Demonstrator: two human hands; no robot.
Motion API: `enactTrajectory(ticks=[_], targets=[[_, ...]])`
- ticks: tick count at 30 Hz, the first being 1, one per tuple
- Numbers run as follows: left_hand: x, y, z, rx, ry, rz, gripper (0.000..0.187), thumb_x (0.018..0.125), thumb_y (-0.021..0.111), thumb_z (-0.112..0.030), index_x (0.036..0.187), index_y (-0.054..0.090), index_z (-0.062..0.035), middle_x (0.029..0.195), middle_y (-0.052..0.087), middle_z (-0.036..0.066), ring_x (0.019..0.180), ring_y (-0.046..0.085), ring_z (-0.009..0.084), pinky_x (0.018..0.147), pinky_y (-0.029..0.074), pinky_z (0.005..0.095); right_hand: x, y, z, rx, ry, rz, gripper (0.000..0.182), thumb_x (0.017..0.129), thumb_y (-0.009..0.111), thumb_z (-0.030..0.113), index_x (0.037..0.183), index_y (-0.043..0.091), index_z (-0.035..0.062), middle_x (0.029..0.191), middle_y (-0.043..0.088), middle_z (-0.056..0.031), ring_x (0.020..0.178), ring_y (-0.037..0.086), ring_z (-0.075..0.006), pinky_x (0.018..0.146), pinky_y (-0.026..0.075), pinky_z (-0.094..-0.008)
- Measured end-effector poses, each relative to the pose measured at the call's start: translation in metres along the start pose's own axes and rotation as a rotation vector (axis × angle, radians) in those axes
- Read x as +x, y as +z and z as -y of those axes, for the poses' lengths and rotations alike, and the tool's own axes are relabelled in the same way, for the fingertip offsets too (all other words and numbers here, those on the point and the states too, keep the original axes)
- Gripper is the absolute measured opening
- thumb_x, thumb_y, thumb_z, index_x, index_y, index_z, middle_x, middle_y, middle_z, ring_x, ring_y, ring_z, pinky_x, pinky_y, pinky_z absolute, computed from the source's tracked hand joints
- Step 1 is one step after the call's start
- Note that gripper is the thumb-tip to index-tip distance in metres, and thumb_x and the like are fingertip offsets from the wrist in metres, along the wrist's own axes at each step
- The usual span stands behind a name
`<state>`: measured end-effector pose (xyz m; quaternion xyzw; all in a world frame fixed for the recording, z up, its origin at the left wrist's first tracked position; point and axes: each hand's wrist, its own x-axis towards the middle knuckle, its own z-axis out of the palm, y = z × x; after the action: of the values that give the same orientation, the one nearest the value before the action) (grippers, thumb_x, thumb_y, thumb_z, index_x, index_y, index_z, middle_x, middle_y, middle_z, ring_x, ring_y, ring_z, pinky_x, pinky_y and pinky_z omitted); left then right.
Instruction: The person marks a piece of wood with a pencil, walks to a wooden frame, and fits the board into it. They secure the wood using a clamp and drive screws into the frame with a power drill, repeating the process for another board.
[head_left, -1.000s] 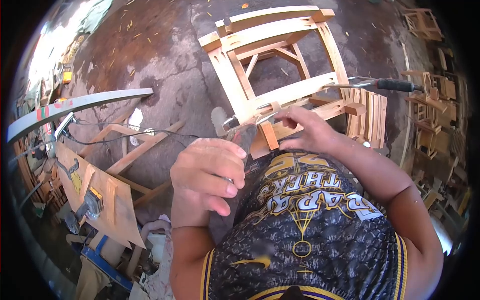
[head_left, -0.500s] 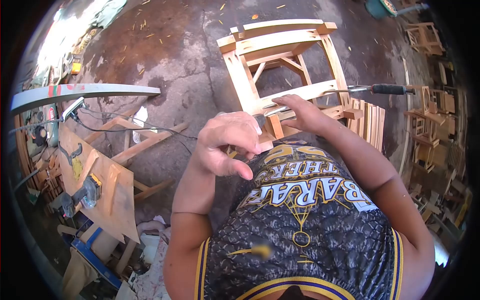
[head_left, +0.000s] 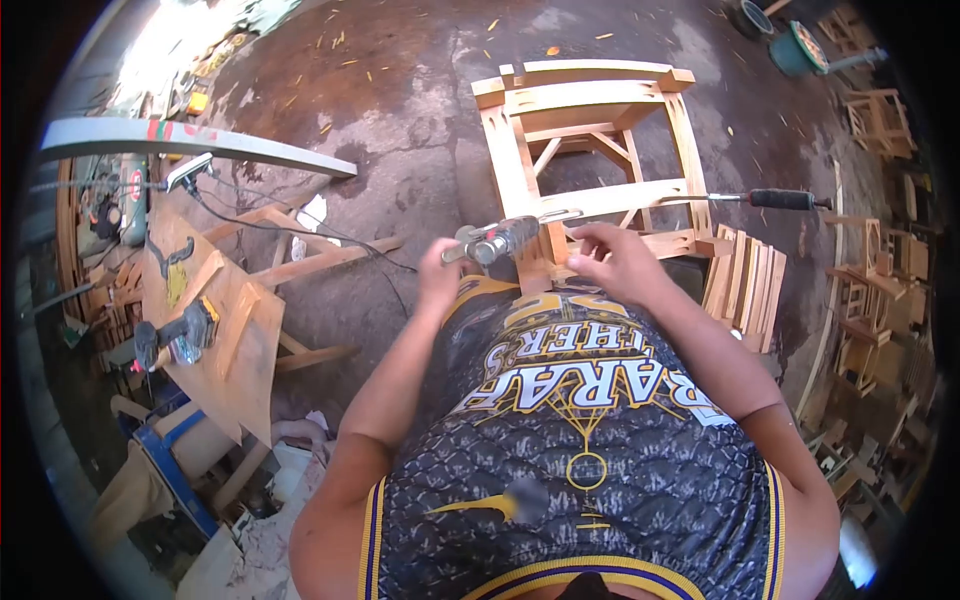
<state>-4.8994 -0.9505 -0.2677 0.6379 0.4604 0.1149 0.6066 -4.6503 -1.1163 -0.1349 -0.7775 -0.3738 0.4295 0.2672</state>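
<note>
My left hand (head_left: 440, 275) is closed on the end of a silver-and-dark metal clamp (head_left: 505, 240) at the near left corner of a wooden stool frame (head_left: 590, 197). Beside that clamp stands a short wooden block (head_left: 554, 244). My right hand (head_left: 615, 262) is at the block's right side, fingers curved, with a gap between thumb and forefinger. A second clamp with a dark handle (head_left: 782, 200) sticks out to the right from the frame's near rail. The frame is pale, bare wood with corner braces inside, and lies close in front of my body.
Several wooden strips (head_left: 745, 280) stand right of the frame. To the left, a plywood board (head_left: 220, 330) carries a cordless drill (head_left: 180, 335) and wood pieces. A grey metal beam (head_left: 250, 147) and a black cable (head_left: 300, 240) are beyond it. A green bucket (head_left: 797, 50) is far right.
My left hand has gone from raised near the camera down to the clamp. My right hand's fingers have drawn in from over the rail toward the block. The view has shifted.
</note>
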Motion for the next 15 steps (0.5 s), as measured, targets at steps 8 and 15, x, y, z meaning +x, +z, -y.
enactTrajectory(ticks=[8, 15], targets=[[0.036, 0.093, 0.023, -0.177, -0.213, 0.306, 0.031, 0.095, 0.059, -0.021, 0.117, 0.056, 0.0016, 0.112, 0.063, 0.01, 0.104, 0.06, 0.0173, 0.088, 0.049, 0.0312, 0.019, 0.038, 0.015, -0.199, 0.116, -0.011, 0.053, 0.084, 0.058, 0.041, 0.111, 0.06, -0.0047, 0.098, 0.065, -0.0305, 0.099, 0.064, -0.041, 0.088, 0.049, -0.0476], [0.071, 0.125, 0.056, -0.798, -0.464, 0.414, 0.032, 0.088, 0.068, -0.009, 0.117, 0.055, -0.0043, 0.112, 0.062, 0.009, 0.102, 0.063, 0.0233, 0.087, 0.055, 0.0395, 0.001, 0.028, -0.012, 0.154, 0.138, -0.12, 0.036, 0.088, 0.056, 0.019, 0.111, 0.059, -0.008, 0.098, 0.068, -0.0201, 0.092, 0.067, -0.0267, 0.082, 0.052, -0.038]])
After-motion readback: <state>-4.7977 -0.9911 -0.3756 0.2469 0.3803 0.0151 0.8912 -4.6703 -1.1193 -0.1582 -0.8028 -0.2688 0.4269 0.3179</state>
